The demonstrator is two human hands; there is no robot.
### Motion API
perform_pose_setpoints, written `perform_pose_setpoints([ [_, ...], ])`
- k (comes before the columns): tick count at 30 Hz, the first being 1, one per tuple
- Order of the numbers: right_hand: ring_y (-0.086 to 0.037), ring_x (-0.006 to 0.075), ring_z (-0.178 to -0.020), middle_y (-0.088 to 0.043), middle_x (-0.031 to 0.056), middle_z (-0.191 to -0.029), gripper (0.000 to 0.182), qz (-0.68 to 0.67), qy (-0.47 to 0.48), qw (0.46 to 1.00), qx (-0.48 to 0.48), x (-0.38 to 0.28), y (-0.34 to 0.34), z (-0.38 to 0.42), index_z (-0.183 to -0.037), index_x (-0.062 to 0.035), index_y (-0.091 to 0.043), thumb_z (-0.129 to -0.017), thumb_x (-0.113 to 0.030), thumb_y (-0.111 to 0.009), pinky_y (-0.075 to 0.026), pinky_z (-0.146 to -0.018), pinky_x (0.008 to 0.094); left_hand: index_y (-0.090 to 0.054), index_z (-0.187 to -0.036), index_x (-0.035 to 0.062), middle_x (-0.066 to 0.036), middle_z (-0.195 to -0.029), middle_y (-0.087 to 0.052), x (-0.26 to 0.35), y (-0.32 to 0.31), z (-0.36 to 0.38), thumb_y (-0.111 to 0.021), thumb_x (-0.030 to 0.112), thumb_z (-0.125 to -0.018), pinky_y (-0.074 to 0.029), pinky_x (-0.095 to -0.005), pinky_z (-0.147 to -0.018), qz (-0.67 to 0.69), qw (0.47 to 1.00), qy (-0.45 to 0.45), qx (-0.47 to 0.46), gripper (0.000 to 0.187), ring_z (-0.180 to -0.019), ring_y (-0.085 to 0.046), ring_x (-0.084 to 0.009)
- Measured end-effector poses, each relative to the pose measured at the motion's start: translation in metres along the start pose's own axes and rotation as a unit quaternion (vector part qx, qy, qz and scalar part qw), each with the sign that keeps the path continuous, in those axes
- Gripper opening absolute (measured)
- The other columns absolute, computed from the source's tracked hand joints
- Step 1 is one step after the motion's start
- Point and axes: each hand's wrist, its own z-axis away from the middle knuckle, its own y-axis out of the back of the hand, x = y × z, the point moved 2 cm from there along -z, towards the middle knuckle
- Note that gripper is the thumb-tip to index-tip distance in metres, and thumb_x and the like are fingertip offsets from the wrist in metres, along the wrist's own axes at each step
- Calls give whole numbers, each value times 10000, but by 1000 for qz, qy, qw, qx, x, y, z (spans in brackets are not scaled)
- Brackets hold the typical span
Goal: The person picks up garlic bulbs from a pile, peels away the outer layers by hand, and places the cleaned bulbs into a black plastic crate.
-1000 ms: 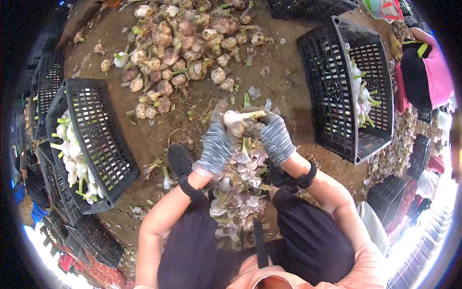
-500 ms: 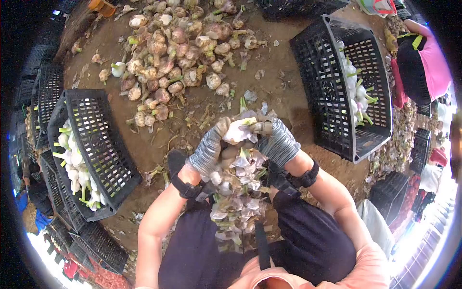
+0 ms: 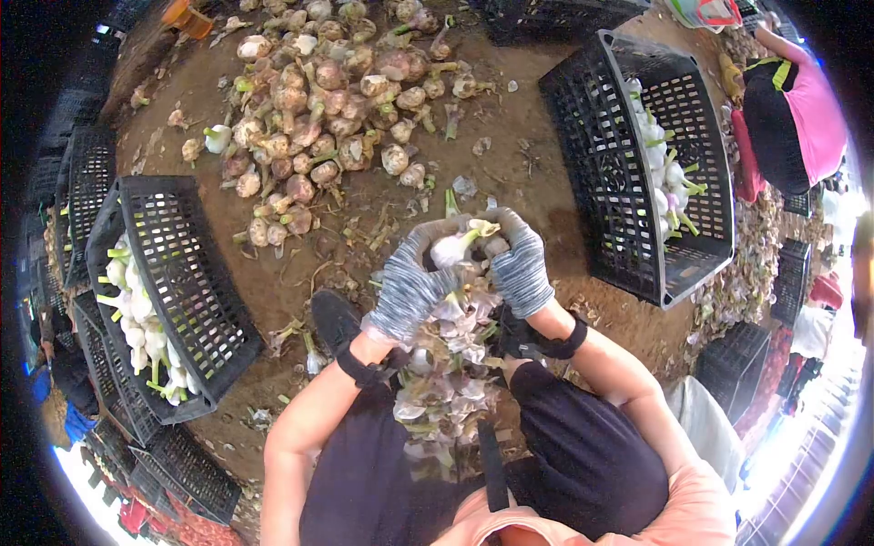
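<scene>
Both hands wear grey striped gloves and meet around one white garlic bulb point(image 3: 449, 250) with a short green-yellow stem. My left hand point(image 3: 410, 280) has its fingers wrapped round the bulb's left side. On the stem side, my right hand point(image 3: 519, 266) is closed, its fingertips at the stem. Loose papery skins point(image 3: 451, 382) lie below the hands, between the person's legs. Beyond the hands, a heap of unpeeled garlic point(image 3: 319, 100) with dirt and stems rests on the brown ground.
A black crate point(image 3: 196, 291) holding white bulbs stands at the left. Another black crate point(image 3: 605, 173) with white bulbs stands at the right. A co-worker in pink point(image 3: 815, 118) is at the far right. More crates point(image 3: 187, 469) line the left edge.
The bulb now shows smooth and white, with its stem pointing up and right; the loose outer skin seen before is gone from it. Both hands have turned around it.
</scene>
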Motion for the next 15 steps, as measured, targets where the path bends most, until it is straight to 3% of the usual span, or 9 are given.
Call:
perform_pose_setpoints([
  [2,-594,194,-693,-633,107,-785,148,10,22,1000,14,15,0,-4,-968,-10,-597,-848,-59,-526,-474,-656,284,-547,-1138,32,-57,-1089,-572,10,-2,2,-817,225,-646,-431,-298,-904,-2,999,9,-51,593,-1010,-534,-157],
  [4,-590,170,-662,-632,73,-788,115,-196,-153,969,-9,30,-2,-6,-953,-46,-601,-877,-94,-529,-481,-605,277,-547,-1164,42,-59,-1121,-568,12,0,1,-806,247,-663,-425,-303,-913,-2,997,7,-75,600,-1021,-533,-159],
  [5,-588,149,-663,-621,49,-818,96,-394,-261,877,-82,45,0,-6,-945,-73,-597,-887,-134,-550,-491,-568,277,-542,-1177,43,-64,-1141,-562,15,-1,2,-803,253,-667,-422,-303,-916,-15,995,0,-98,610,-1030,-530,-161],
  [6,-588,149,-663,-621,49,-818,96,-401,-260,875,-78,46,3,-8,-945,-73,-597,-887,-134,-550,-491,-568,277,-537,-1191,44,-69,-1160,-556,19,0,3,-800,260,-672,-420,-304,-919,-32,992,-6,-123,621,-1039,-526,-163],
  [8,-588,144,-663,-601,38,-800,119,-485,-338,799,-111,47,2,-2,-929,-75,-588,-881,-183,-578,-500,-537,299,-487,-1250,41,-72,-1190,-546,8,4,1,-765,227,-717,-419,-309,-921,15,988,33,-152,629,-1046,-527,-176],
  [11,-589,119,-765,-624,41,-892,236,-397,-225,888,-60,49,4,0,-1039,-41,-590,-877,-213,-596,-498,-662,263,-389,-1321,51,-67,-1245,-498,-5,10,-2,-663,95,-802,-391,-289,-959,-1,996,-32,-85,588,-1116,-487,-165],
  [12,-586,110,-799,-632,45,-934,281,-331,-166,928,-31,51,6,0,-1081,-26,-584,-878,-220,-598,-490,-711,248,-418,-1287,44,-76,-1180,-533,-6,8,-1,-654,92,-797,-427,-294,-917,110,991,69,-43,546,-1066,-521,-167],
  [13,-563,93,-877,-625,47,-1027,354,-298,-122,944,-72,51,8,3,-1145,1,-560,-877,-226,-602,-460,-782,226,-444,-1247,40,-90,-1149,-549,2,5,-2,-645,128,-797,-447,-302,-885,106,990,93,-16,501,-1023,-544,-181],
  [15,-563,96,-874,-624,35,-1006,329,-281,-87,951,-99,40,14,8,-1111,3,-571,-877,-227,-600,-465,-775,233,-487,-1181,45,-91,-1090,-574,-5,9,-4,-607,161,-814,-469,-324,-851,175,977,125,10,403,-973,-573,-205],
])
